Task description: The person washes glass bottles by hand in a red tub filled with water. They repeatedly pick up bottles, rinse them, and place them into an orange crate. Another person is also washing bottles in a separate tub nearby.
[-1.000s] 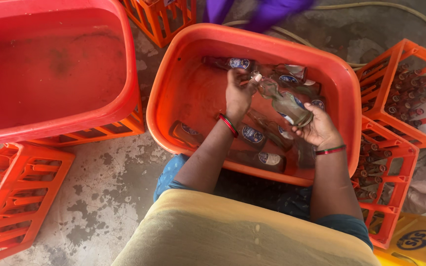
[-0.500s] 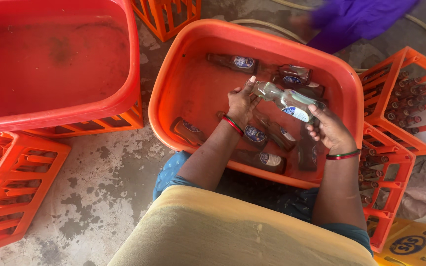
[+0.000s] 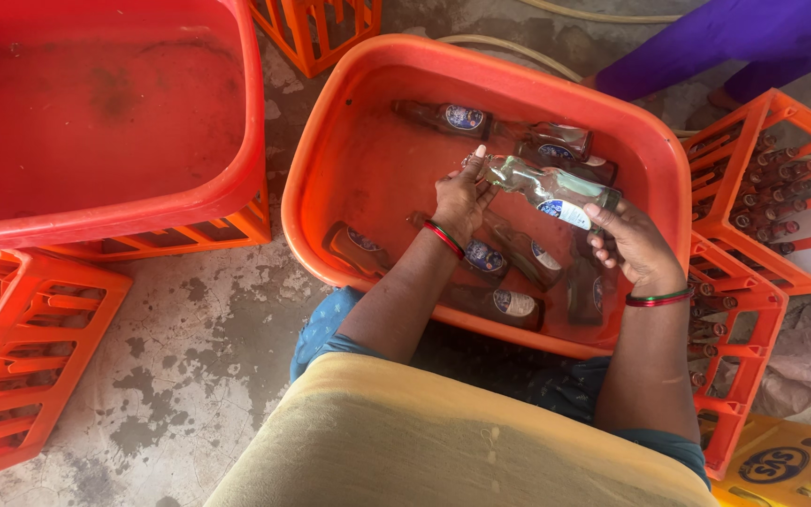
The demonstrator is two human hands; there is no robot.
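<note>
Two bare hands hold one clear glass bottle with a blue oval label above the water of a round-cornered orange plastic tub. The left hand has its fingers curled around the neck end of the bottle, thumb up by the mouth; the right hand cups the base end from below, fingers bent and closed against the glass. The bottle lies almost level, tilted slightly down toward the right hand, and sits clear of the water rather than in it.

Under the hands, several more brown and clear glass bottles lie on their sides in the tub (some overlap, so a count is hard to give), each with the same kind of blue oval label. A larger red plastic tub of cloudy water stands to the left, resting on an orange plastic crate. On the right, an orange slotted crate holds upright bottles with their necks showing. Another person's purple-clad leg shows at the top edge, near a pale hose on the concrete floor.
</note>
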